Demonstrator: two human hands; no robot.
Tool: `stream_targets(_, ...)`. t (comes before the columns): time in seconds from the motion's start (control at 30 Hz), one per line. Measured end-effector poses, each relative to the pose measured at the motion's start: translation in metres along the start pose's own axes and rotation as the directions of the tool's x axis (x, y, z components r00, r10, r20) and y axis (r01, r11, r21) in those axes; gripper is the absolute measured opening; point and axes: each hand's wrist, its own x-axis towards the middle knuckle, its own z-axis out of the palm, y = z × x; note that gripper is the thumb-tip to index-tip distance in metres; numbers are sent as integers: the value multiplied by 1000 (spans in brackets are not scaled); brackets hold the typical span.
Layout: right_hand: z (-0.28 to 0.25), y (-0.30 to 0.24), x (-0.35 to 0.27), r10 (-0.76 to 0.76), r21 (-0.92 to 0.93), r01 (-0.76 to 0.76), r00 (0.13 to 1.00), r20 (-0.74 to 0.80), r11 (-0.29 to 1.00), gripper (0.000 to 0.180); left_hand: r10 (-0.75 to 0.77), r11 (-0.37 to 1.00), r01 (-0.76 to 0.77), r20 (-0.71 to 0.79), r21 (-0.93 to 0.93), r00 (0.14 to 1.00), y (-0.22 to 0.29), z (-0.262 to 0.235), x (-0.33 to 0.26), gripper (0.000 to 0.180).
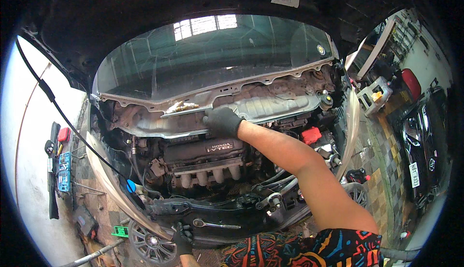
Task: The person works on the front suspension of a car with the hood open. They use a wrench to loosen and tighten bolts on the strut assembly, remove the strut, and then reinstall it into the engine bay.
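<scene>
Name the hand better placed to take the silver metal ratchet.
Likely the left black-gloved hand: it is near the silver metal ratchet; the right black-gloved hand is beyond the black engine cover, over the grey metal panel.

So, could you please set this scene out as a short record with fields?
Right hand: black-gloved, at the right end of a metal strip; grip unclear
Left hand: black-gloved, low at the car's front; grip unclear
Tool: ratchet, lying on the black front panel
Engine bay: black engine cover in the middle; red cover to its right
Behind: windscreen
Lower left: spoked wheel
</scene>
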Motion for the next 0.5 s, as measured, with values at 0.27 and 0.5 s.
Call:
stream_targets(0.27, 2, -12, -17, 114, 404, 8, 954, -276, 915, 19, 53, 998, -54, 39, 19, 998, -4, -7, 1, 36)
stream_targets(0.5, -14, -80, -133, 141, 892, -126, 987, 71, 433, 15, 263, 917, -300, 165, 263, 951, 13, 6, -28, 16)
